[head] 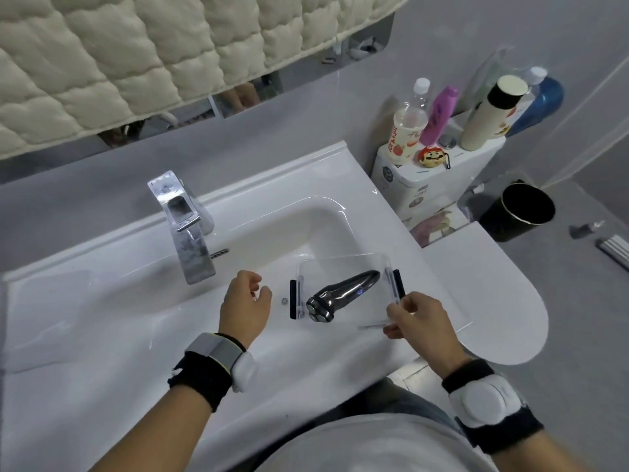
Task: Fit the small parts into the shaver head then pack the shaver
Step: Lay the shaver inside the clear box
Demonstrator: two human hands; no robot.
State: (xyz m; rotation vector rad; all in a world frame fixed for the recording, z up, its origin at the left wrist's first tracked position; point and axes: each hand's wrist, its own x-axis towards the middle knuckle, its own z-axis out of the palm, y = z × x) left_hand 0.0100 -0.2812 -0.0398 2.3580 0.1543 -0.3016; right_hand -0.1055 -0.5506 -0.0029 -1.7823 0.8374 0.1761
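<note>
Over the basin of the white sink [143, 301], to the right of the faucet [185, 226], sits a clear plastic case [343, 264] with black latches on its left and right ends. The dark grey shaver [343, 294] lies inside the case, its three-ring head toward the near-left corner and its handle angled toward the far-right corner; a small blue light shows on the handle.

The right hand [418, 323] is at the near-right edge of the case. Its fingers [396, 313] are pinched together on a thin clear edge of the case; whether that edge is the lid or the case rim cannot be told.

The left hand [243, 301] is just left of the case, apart from it. Its fingers [263, 294] are loosely curled and hold nothing.

A small round part [284, 301] lies on the sink surface between the left hand and the left latch of the case, touching neither.

Both wrists carry black bands with white modules.
</note>
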